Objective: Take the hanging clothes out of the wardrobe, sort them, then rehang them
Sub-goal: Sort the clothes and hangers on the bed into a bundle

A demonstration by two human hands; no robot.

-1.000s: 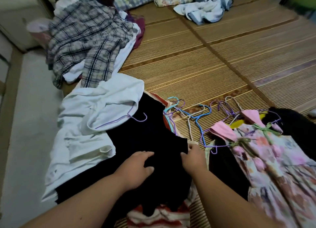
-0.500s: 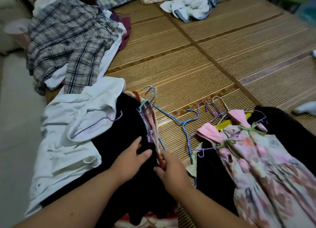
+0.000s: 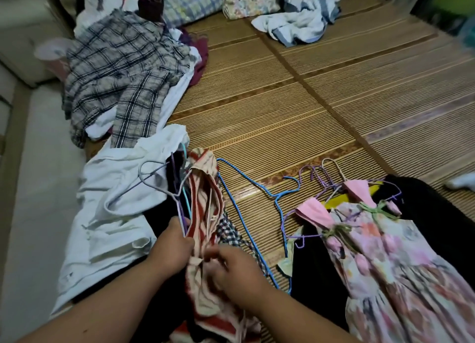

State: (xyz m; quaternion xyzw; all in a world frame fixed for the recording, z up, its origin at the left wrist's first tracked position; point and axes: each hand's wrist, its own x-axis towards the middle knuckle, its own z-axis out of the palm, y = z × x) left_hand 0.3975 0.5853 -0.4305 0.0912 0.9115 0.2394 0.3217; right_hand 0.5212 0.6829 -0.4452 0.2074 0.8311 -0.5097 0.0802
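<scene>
Clothes on wire hangers lie on a bamboo mat (image 3: 282, 116). My left hand (image 3: 172, 247) grips a bunch of purple and teal hangers (image 3: 181, 206) beside a red-and-cream striped garment (image 3: 203, 209). My right hand (image 3: 236, 273) pinches that striped garment's fabric lower down. A black garment (image 3: 156, 221) lies folded back under them, next to a white shirt (image 3: 110, 214) on a lilac hanger. A blue hanger (image 3: 246, 198) lies loose on the mat. To the right is a pink floral dress (image 3: 385, 252) over dark clothes.
A plaid shirt pile (image 3: 120, 80) lies at the back left. A light blue crumpled garment (image 3: 300, 26) and a checked pillow (image 3: 190, 3) are at the far end. A white ledge (image 3: 25, 188) runs along the left. A white sock (image 3: 462, 182) sits at the right edge.
The black garment has been folded back to the left, uncovering the striped garment. My left hand took hold of the hangers, and my right hand moved onto the striped fabric.
</scene>
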